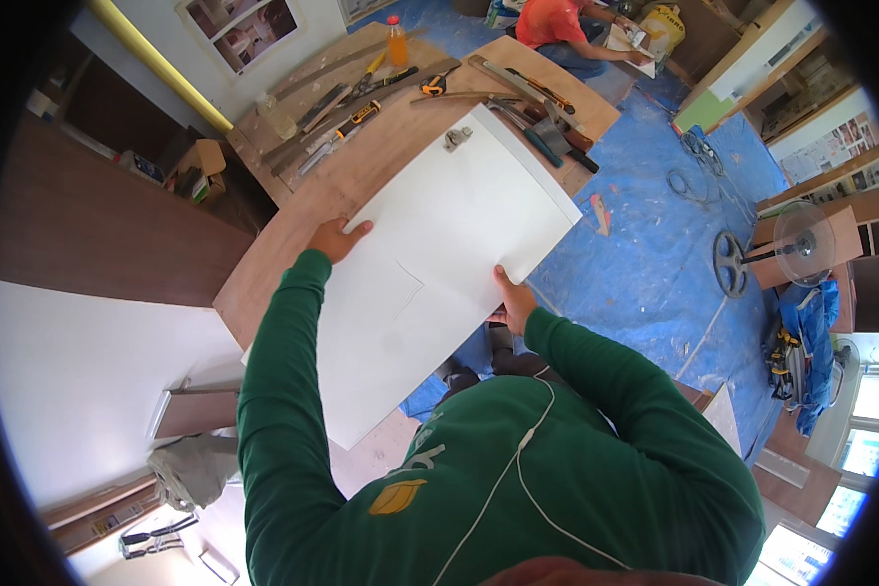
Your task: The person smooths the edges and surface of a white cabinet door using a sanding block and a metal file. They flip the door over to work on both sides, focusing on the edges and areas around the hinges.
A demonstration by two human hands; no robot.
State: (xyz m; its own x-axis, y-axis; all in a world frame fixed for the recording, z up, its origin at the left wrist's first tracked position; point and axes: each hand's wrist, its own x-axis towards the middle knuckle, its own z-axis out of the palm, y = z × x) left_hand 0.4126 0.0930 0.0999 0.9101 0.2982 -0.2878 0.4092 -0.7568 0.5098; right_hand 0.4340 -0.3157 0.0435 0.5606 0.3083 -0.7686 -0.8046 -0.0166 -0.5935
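A long white cabinet door (pixel 430 254) lies tilted across my front, with its far end over the wooden worktable. A metal hinge-like fitting (pixel 456 140) sits near its far left corner. On the left long edge my left hand (pixel 340 239) grips the door, thumb on the top face and fingers partly hidden. My right hand (pixel 515 303) clasps the opposite edge, its thumb on top and the fingers beneath. A thin dark curved line (pixel 410 278) runs over the white face between the hands.
The wooden worktable (pixel 254 283) bears a yellow-black tool (pixel 358 117), a tape measure (pixel 438 84), an orange drink bottle (pixel 397 44) and several hand tools. Blue sheeting (pixel 635 273) covers the floor. A fan (pixel 801 244) stands right; another person (pixel 557 34) crouches beyond the table.
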